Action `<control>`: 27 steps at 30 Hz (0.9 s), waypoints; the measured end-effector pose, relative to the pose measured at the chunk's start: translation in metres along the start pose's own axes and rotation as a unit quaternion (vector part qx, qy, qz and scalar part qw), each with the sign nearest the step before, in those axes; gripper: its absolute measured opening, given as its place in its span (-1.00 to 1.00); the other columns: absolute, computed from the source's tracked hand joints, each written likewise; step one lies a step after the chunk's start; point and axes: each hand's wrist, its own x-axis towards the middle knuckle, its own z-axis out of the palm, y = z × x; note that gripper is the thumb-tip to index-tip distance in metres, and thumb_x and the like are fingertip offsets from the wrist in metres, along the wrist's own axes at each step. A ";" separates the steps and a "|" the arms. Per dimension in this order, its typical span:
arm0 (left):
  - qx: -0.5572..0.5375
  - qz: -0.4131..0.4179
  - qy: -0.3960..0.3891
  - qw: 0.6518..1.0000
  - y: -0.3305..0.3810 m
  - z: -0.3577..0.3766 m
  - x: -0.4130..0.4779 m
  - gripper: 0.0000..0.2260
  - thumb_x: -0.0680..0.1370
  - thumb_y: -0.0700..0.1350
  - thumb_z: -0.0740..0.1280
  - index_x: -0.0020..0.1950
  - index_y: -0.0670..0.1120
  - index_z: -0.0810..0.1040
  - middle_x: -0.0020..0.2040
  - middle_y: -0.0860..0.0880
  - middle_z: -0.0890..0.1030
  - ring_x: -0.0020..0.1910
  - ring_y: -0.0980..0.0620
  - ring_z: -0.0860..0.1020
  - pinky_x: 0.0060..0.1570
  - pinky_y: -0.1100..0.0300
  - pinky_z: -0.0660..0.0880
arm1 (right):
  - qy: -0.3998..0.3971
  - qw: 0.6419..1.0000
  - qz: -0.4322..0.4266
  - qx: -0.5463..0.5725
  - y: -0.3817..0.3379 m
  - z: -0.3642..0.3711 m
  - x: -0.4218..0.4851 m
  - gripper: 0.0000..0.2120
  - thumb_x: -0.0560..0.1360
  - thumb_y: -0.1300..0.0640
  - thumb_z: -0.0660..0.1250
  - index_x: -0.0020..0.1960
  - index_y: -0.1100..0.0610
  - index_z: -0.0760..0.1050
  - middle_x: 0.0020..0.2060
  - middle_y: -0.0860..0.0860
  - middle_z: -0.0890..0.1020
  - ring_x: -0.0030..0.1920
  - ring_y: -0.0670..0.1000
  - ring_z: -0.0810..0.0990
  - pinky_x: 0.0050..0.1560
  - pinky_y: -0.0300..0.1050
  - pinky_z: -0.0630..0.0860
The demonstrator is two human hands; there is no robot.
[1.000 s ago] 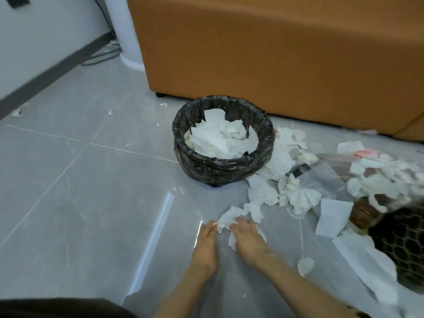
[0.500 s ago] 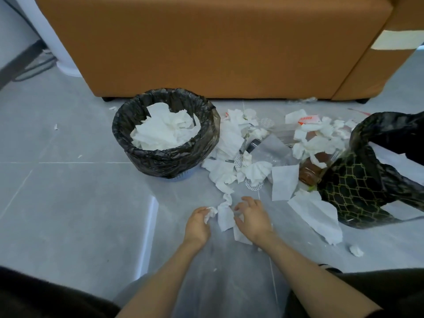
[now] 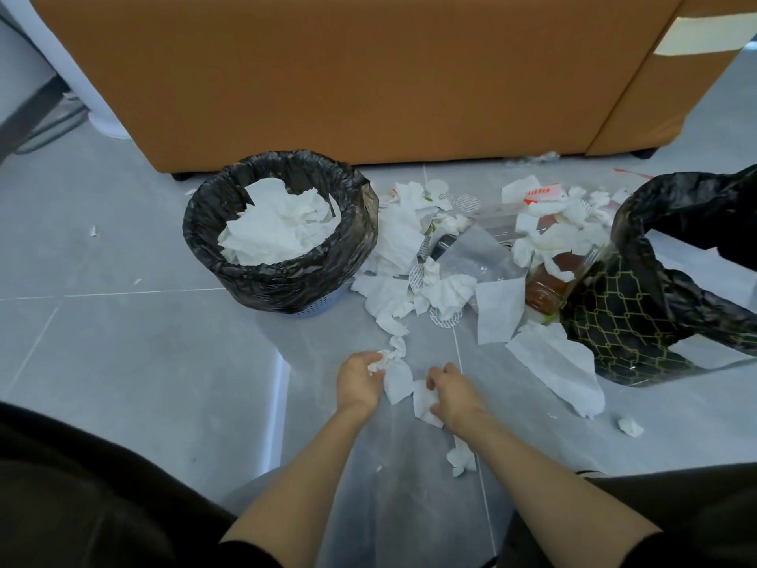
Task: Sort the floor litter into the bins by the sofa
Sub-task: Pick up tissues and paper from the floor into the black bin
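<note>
Left hand (image 3: pixel 358 381) fingers are curled around a crumpled tissue (image 3: pixel 379 359). Right hand (image 3: pixel 455 394) pinches a second tissue (image 3: pixel 423 399) on the floor. Both are near the lined bin (image 3: pixel 282 280), with the litter pile (image 3: pixel 450 289) between it and the tipped bin (image 3: pixel 626 317).

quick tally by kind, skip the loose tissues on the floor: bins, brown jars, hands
bins: 2, tissue-filled bin, gold-patterned bin
brown jar: 1
hands: 2, left hand gripping tissue scrap, right hand gripping tissue sheet
total: 5
</note>
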 end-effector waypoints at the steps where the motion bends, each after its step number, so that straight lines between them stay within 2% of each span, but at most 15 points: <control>1: 0.000 0.003 -0.001 1.000 0.004 0.001 0.001 -0.72 0.51 -0.31 0.32 0.23 -0.22 0.55 0.21 -0.14 0.58 0.18 -0.05 0.55 0.23 0.24 0.40 | 0.004 1.000 0.008 -0.001 0.001 0.000 0.000 -0.60 0.46 0.23 0.35 0.26 0.18 0.34 0.23 0.14 0.38 0.13 0.17 0.50 0.07 -0.09 0.43; 6: 0.007 0.027 -0.006 1.000 0.021 0.004 0.007 -0.71 0.52 -0.29 0.32 0.25 -0.21 0.53 0.25 -0.12 0.55 0.24 -0.02 0.51 0.11 0.45 0.26 | 0.016 0.997 0.017 -0.070 0.004 -0.003 -0.004 -0.42 0.44 0.08 0.41 0.35 0.19 0.23 0.30 0.16 0.31 0.26 0.15 0.35 0.24 -0.12 0.30; 11: 0.030 0.044 -0.004 0.999 0.029 0.007 0.009 -0.71 0.51 -0.28 0.34 0.23 -0.21 0.55 0.24 -0.12 0.56 0.25 -0.03 0.50 0.22 0.32 0.32 | 0.014 0.997 0.044 -0.061 0.005 0.000 -0.005 -0.37 0.40 0.06 0.45 0.32 0.23 0.22 0.27 0.17 0.35 0.26 0.14 0.36 0.23 -0.13 0.31; 14: 0.026 0.047 -0.005 0.999 0.033 0.005 0.009 -0.71 0.51 -0.28 0.34 0.24 -0.22 0.54 0.25 -0.13 0.55 0.26 -0.03 0.49 0.22 0.32 0.32 | 0.008 0.998 0.051 0.025 0.009 -0.001 -0.005 -0.54 0.43 0.21 0.39 0.21 0.20 0.22 0.17 0.21 0.47 0.17 0.19 0.48 0.06 -0.06 0.41; 17: 0.011 0.049 -0.002 0.999 0.043 0.000 0.012 -0.71 0.51 -0.28 0.34 0.23 -0.22 0.54 0.24 -0.13 0.56 0.26 -0.03 0.50 0.16 0.37 0.30 | 0.013 0.992 0.043 0.120 0.014 -0.006 -0.002 -0.75 0.49 0.24 0.27 0.10 0.14 0.26 0.04 0.22 0.53 0.05 0.18 0.54 -0.11 -0.12 0.37; 19: -0.005 0.055 0.002 0.998 0.053 -0.006 0.015 -0.72 0.52 -0.28 0.34 0.23 -0.21 0.55 0.25 -0.13 0.56 0.26 -0.03 0.49 0.13 0.39 0.30 | 0.045 0.977 0.055 0.202 0.016 -0.016 0.002 -0.81 0.49 0.23 0.27 -0.01 0.13 0.26 -0.08 0.16 0.51 -0.04 0.13 0.53 -0.13 -0.15 0.37; 21: -0.016 0.076 0.006 0.997 0.065 -0.017 0.016 -0.71 0.52 -0.27 0.33 0.24 -0.20 0.54 0.25 -0.12 0.55 0.26 -0.02 0.48 0.07 0.44 0.29 | 0.092 0.955 0.056 0.275 0.011 -0.037 0.008 -0.82 0.48 0.22 0.32 -0.04 0.14 0.30 -0.12 0.09 0.48 -0.07 0.09 0.49 -0.14 -0.18 0.37; 23: -0.025 0.108 0.023 0.994 0.080 -0.032 0.017 -0.70 0.52 -0.25 0.34 0.25 -0.18 0.54 0.25 -0.10 0.56 0.27 0.00 0.49 0.10 0.44 0.29 | 0.153 0.926 0.050 0.340 0.000 -0.065 0.012 -0.83 0.48 0.21 0.36 -0.06 0.15 0.35 -0.17 0.04 0.47 -0.10 0.05 0.47 -0.26 -0.31 0.35; 25: -0.055 0.132 0.044 0.989 0.097 -0.049 0.016 -0.70 0.51 -0.23 0.35 0.25 -0.17 0.54 0.24 -0.08 0.56 0.27 0.02 0.49 0.24 0.31 0.35 | 0.202 0.891 0.042 0.405 -0.016 -0.096 0.011 -0.83 0.47 0.20 0.37 -0.05 0.13 0.38 -0.25 -0.01 0.46 -0.13 0.04 0.46 -0.25 -0.25 0.35; 27: -0.088 0.138 0.047 0.985 0.113 -0.067 0.015 -0.70 0.50 -0.22 0.37 0.24 -0.16 0.56 0.21 -0.07 0.58 0.21 0.03 0.52 0.21 0.20 0.44 | 0.227 0.865 0.013 0.447 -0.034 -0.124 0.009 -0.81 0.45 0.20 0.39 -0.03 0.11 0.39 -0.25 -0.04 0.46 -0.13 0.03 0.46 -0.24 -0.22 0.36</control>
